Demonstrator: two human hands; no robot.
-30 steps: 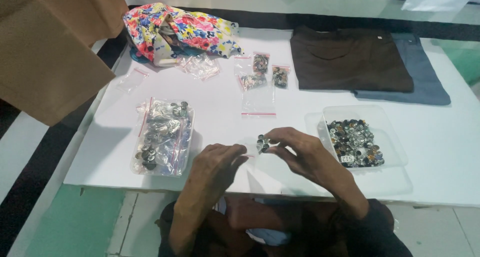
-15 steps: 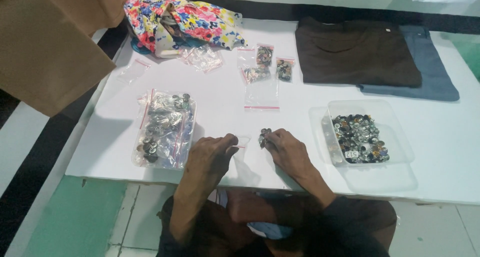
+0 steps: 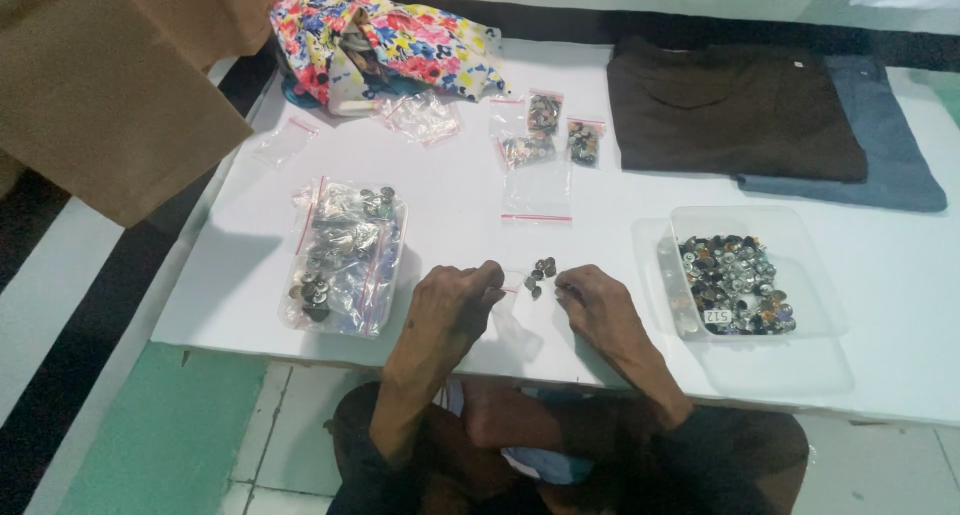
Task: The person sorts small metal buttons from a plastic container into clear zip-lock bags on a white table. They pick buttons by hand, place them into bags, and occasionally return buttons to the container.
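Packages: a clear bin (image 3: 345, 320) at left centre holds small zip bags of metal buttons. A clear tray (image 3: 800, 237) at right centre holds loose buttons, dark and silver mixed, with a small white label (image 3: 717, 317) at its lower edge. Three small filled zip bags (image 3: 548, 133) with red seal strips lie at upper centre; one flat empty bag (image 3: 537, 197) lies below them. Further empty bags lie at upper left (image 3: 283, 140).

Surroundings: a floral cloth (image 3: 400, 35) sits at the top, a folded brown shirt (image 3: 730, 110) over a blue garment (image 3: 890, 145) at upper right, and a brown cardboard panel (image 3: 110, 85) at upper left. Nothing blocks the hands.

Work item: a small button cluster (image 3: 541, 271) lies on the white table (image 3: 450, 205) at lower centre, between the hands. It runs roughly up-down in the frame.

Left hand (image 3: 450, 310): fingers curled, tips pinching a clear bag edge (image 3: 508, 287) just left of the cluster. Right hand (image 3: 600, 310): fingers curled together, tips just right of the cluster; contact cannot be determined.
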